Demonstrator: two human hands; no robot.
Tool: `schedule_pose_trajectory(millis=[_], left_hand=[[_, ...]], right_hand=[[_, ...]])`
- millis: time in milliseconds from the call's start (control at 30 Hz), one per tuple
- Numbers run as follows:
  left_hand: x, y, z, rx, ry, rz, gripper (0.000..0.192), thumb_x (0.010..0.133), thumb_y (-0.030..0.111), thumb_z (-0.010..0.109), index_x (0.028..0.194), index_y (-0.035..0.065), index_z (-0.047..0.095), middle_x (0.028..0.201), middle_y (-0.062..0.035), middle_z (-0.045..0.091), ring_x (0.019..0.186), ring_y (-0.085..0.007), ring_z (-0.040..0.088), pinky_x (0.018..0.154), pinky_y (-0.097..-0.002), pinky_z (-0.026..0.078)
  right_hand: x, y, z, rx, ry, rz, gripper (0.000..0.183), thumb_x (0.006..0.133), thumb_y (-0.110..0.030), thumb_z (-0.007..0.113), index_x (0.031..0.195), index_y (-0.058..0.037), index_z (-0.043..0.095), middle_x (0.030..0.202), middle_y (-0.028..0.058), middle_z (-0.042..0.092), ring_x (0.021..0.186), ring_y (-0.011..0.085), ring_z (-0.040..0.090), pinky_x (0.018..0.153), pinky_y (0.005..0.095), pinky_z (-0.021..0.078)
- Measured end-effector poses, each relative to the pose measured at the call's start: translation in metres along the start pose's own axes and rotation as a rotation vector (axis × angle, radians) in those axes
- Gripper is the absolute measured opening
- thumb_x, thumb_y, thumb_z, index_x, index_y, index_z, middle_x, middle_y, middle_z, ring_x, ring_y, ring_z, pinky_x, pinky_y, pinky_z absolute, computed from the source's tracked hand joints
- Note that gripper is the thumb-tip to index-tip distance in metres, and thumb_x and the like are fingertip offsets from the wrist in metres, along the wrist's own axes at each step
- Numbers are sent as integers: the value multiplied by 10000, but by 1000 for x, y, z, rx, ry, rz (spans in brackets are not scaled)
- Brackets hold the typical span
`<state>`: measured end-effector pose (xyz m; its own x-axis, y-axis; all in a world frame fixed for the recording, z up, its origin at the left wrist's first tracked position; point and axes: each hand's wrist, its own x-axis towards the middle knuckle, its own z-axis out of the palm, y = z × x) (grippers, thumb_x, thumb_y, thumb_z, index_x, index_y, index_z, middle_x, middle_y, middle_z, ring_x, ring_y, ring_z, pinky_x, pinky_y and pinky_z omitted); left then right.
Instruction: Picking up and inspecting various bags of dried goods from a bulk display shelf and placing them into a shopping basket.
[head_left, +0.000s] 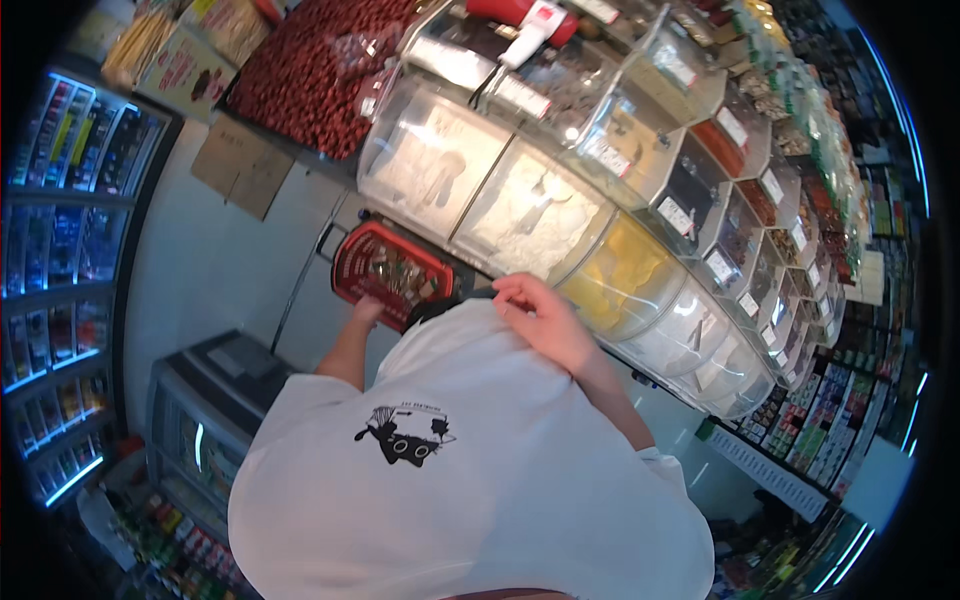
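My left hand is at the near rim of a red plastic shopping basket; its fingers are small and blurred, so a grip cannot be made out. Packaged goods lie inside the basket. My right hand, fingers loosely curled and apart with nothing visible between them, is in front of my white shirt, near the lower edge of clear bulk bins. White powder with a scoop fills one bin; the bin beside it holds yellow grain or meal. Another pale powder bin stands above the basket.
Red dried fruit, probably jujubes, is heaped at the upper left beside a cardboard piece. A red and white megaphone lies on the bins. A chest freezer stands at left, lit drink coolers beyond. Stocked shelves are at right.
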<state>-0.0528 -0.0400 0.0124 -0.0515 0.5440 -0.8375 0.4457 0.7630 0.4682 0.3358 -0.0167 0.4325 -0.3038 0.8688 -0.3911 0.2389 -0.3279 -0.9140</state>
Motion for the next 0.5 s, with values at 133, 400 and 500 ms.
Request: schedule_pose_trajectory(millis=[133, 400, 500], left_hand=[[32, 23, -13, -87, 159, 139, 361, 776, 46, 579, 1122, -27, 648, 879, -141, 698, 738, -235, 678, 661, -347, 549], [-54, 314, 41, 100, 168, 838, 142, 804, -63, 501, 820, 17, 617, 738, -97, 650, 731, -179, 639, 636, -315, 489], [-83, 409, 77, 192, 115, 1161, 142, 795, -66, 509, 816, 19, 620, 726, -93, 631, 709, -191, 628, 643, -312, 489]], right_hand=[[-4, -2, -8, 19, 40, -28, 285, 960, -79, 622, 1238, -33, 579, 995, 6, 633, 932, 83, 579, 864, 241, 469], [-31, 26, -46, 137, 209, -29, 308, 946, -128, 630, 1228, -10, 591, 990, 44, 664, 906, 125, 613, 833, 273, 492], [-39, 33, -71, 173, 258, -39, 308, 948, -136, 629, 1226, -10, 596, 985, 42, 662, 900, 123, 607, 821, 274, 491]])
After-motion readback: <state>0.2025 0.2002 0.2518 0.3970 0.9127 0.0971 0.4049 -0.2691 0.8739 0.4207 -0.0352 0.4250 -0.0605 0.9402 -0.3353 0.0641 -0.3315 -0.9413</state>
